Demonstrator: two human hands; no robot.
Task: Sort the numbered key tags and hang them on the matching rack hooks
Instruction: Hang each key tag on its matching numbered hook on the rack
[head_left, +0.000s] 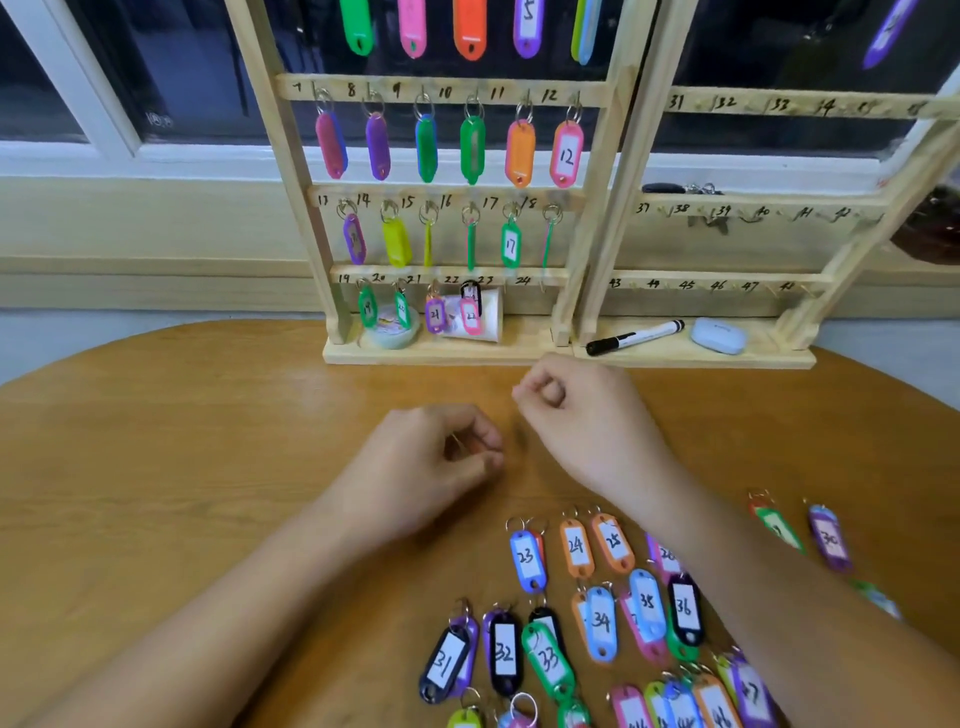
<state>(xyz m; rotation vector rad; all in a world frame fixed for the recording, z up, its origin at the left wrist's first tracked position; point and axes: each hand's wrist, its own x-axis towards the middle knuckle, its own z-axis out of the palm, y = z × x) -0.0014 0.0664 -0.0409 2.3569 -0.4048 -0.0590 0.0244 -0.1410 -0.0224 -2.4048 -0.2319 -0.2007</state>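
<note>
The loose key tags (602, 623) lie in rough rows on the near right part of the wooden worktop (156, 441), labels up: a blue 23 tag (527, 561), orange 24 and 25 beside it, then black 31 and 32, a green 33 tag (548, 660), light-blue 34 and 35 and a black 36 nearer the camera. A few more lie apart at the far right edge. Just beyond these rows the left hand (431, 467) hovers over bare wood with its fingers curled toward the thumb. Something thin glints there, but I cannot tell whether it is held. The right hand (566, 410), a little farther and to the right, is blurred, its fingers curled in. I cannot tell if they grip anything. At the far edge stands the left rack (457, 85), with tags hanging under rails numbered 7 to 22, among them a pink 12 tag (566, 154). The right rack (727, 200), touching it, carries rails marked 31 to 48. On its base lie a marker (636, 336) and a white case (719, 335).
</note>
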